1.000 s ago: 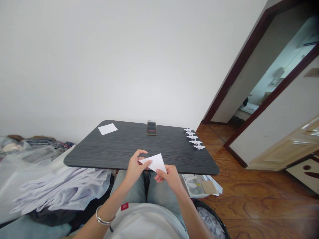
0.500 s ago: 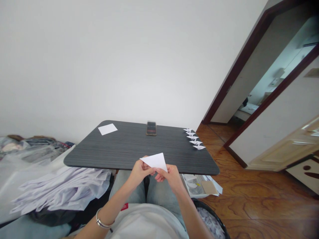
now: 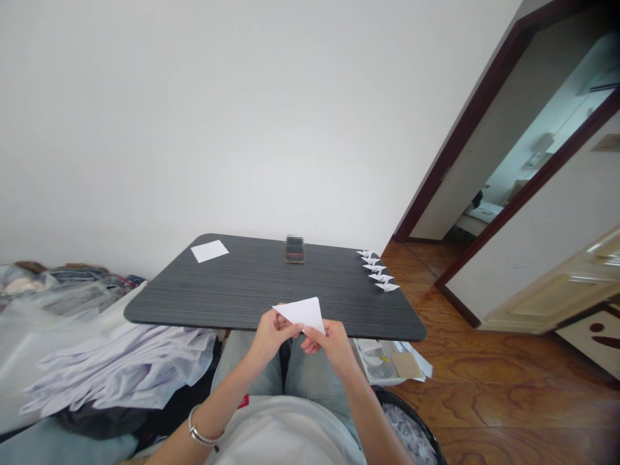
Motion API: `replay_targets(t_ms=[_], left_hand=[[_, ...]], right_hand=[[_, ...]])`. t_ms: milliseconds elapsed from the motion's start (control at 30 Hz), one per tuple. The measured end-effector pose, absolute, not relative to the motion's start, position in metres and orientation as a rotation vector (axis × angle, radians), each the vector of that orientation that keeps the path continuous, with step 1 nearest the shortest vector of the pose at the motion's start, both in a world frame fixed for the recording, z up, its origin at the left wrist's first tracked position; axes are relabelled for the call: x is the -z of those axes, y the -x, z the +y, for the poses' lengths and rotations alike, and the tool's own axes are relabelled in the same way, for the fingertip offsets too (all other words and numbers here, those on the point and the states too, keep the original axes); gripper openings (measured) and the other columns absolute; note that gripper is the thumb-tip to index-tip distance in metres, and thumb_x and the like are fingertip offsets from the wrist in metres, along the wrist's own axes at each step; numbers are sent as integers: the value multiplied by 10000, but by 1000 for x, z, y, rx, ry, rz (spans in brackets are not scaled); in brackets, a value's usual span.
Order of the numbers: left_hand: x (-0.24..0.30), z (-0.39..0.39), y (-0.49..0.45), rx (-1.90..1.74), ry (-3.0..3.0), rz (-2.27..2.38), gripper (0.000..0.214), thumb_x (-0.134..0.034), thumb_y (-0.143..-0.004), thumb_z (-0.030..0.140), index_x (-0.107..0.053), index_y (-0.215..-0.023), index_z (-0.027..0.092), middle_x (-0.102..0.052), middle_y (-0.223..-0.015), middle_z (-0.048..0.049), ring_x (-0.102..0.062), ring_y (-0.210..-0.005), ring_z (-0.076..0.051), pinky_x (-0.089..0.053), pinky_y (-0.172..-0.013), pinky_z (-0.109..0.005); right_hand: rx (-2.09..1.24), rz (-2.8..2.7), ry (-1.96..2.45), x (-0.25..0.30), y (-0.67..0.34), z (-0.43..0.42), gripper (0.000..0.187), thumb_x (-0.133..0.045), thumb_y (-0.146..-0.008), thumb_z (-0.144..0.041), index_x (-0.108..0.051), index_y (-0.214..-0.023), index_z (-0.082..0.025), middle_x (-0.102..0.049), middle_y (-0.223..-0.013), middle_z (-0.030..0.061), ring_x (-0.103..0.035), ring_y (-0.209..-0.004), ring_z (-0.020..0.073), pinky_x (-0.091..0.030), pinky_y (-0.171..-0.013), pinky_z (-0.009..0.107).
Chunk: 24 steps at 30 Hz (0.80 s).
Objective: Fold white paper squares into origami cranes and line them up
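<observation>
A white sheet of paper folded into a triangle (image 3: 306, 314) is held between my two hands at the front edge of the dark table (image 3: 242, 284). My left hand (image 3: 274, 333) pinches its lower left edge, thumb on top. My right hand (image 3: 330, 342) grips the lower right part, with its thumb close to the left thumb. The fingers behind the paper are partly hidden. At the table's right side stands a row of several white folded paper cranes (image 3: 380, 278). Flat at the back left lies a white paper sheet (image 3: 209, 251).
A phone (image 3: 294, 249) leans upright near the wall at the back of the table. Right of my legs are a white box (image 3: 387, 369) with papers and a black bin (image 3: 411, 429) of paper scraps. Piled white cloth or paper (image 3: 121, 368) lies at the left.
Both hands keep hold of the folded paper in nearly the same place. My thumbs have shifted very slightly along its lower edge.
</observation>
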<state>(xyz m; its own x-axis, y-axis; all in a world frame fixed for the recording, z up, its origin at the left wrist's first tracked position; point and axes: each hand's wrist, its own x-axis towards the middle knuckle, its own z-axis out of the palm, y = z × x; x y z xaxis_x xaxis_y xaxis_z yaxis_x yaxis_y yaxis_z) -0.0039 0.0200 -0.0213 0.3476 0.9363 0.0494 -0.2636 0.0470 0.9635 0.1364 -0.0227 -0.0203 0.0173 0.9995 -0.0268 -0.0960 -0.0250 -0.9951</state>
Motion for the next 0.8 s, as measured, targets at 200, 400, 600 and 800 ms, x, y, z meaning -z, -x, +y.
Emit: replay_targets(t_ms=[200, 400, 600, 800], left_hand=[[14, 21, 6, -1054, -1162, 755, 318, -745, -533, 210, -572, -782, 112, -639, -607, 11, -533, -492, -84, -426, -499, -200], [12, 28, 11, -858, -1284, 723, 222, -721, -564, 291, -607, -575, 101, -601, -487, 2, -507, -433, -87, -402, -468, -198], [20, 27, 9, -851, -1299, 723, 265, -702, -587, 358, -628, -591, 103, -605, -483, -6, -511, -437, -94, -403, -465, -198], [19, 24, 5, -922, -1276, 738, 286, -704, -581, 373, -619, -567, 99, -575, -449, 6, -476, -407, -79, -388, -445, -190]], right_hand=[[-1258, -1112, 1145, 19, -135, -23, 277, -645, -674, -376, -652, -611, -107, -655, -490, 41, -576, -401, 103, -428, -412, 179], [-1277, -1094, 1152, 24, -136, -21, 273, -649, -673, -377, -648, -618, -109, -651, -488, 34, -573, -396, 104, -438, -417, 187], [-1224, -1104, 1137, 25, -132, -24, 276, -640, -687, -376, -644, -595, -116, -641, -484, 26, -564, -400, 100, -431, -414, 186], [-1212, -1115, 1137, 24, -131, -23, 293, -626, -699, -395, -648, -627, -112, -653, -507, 37, -575, -417, 108, -445, -426, 193]])
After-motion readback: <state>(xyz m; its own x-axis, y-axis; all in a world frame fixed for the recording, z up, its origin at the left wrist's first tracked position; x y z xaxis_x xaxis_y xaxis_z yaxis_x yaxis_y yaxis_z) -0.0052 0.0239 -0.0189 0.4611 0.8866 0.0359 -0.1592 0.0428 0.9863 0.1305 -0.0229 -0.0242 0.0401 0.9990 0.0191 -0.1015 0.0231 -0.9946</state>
